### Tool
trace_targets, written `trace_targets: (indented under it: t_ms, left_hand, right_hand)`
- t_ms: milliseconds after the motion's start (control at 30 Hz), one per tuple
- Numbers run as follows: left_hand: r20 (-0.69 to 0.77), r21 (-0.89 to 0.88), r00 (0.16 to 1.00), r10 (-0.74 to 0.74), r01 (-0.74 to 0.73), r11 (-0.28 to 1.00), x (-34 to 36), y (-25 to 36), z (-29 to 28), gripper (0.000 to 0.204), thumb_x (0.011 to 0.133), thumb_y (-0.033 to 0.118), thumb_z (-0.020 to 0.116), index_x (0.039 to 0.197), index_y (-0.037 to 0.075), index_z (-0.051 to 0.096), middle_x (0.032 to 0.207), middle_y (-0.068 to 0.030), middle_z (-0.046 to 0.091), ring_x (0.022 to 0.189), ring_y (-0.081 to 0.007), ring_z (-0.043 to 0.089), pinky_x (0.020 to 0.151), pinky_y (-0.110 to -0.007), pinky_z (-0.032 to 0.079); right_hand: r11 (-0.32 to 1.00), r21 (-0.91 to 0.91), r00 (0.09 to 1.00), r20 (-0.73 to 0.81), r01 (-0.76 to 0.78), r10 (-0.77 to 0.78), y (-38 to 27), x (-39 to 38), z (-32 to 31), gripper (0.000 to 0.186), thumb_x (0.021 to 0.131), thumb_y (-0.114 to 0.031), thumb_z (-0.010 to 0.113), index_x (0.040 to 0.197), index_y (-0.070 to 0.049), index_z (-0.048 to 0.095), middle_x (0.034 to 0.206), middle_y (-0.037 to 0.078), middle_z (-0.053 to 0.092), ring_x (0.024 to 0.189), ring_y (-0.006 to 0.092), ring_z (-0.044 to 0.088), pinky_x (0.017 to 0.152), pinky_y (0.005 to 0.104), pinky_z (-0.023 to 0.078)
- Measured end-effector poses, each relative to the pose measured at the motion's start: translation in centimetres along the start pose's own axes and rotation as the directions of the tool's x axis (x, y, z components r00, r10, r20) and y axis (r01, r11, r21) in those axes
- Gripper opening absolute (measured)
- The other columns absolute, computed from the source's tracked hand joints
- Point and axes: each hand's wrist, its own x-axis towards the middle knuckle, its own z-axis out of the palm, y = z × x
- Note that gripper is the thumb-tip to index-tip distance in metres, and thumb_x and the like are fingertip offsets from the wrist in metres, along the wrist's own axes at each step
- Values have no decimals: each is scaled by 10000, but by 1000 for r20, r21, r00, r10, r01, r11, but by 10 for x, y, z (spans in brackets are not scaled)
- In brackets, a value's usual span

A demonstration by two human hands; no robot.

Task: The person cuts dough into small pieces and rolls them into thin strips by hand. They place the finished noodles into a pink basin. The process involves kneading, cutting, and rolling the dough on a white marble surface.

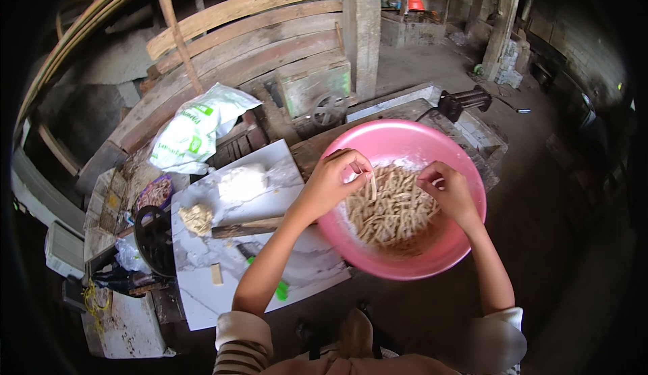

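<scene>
A pink basin (405, 270) holds a heap of pale, flour-dusted dough strips (391, 213). Over the basin's left side, my left hand (334, 179) is closed in a pinch on a thin dough strip (373, 187), which hangs down from the fingertips. My right hand (449, 191) is above the right part of the heap, its fingers curled in toward the thumb. Whatever those fingers hold, if anything, is too small to make out.
Left of the basin, a marble-patterned board (202, 301) carries flour (243, 182), a dough lump (196, 219), a wooden stick (246, 228) and a green-handled knife (281, 290). A white-and-green bag (196, 128) stands behind. A dark metal roller machine (466, 101) sits beyond the basin.
</scene>
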Motion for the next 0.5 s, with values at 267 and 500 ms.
trace_targets:
  t_ms: [267, 500]
  left_hand:
    - [123, 314, 970, -210, 163, 935, 84, -122, 99, 134, 844, 163, 632, 910, 51, 600, 954, -65, 658, 917, -151, 628, 847, -314, 488]
    - [423, 672, 894, -150, -198, 713, 49, -157, 126, 264, 821, 230, 638, 1045, 94, 610, 1053, -82, 609, 1055, -228, 556, 894, -407, 468]
  right_hand:
    - [936, -353, 999, -42, 11, -27, 145, 88, 56, 83, 804, -84, 621, 840, -23, 576, 831, 129, 640, 778, 290, 636, 682, 393, 513]
    - [856, -482, 959, 277, 186, -53, 177, 67, 81, 126, 829, -131, 577, 925, -61, 533, 828, 141, 628, 900, 322, 609, 762, 443, 499]
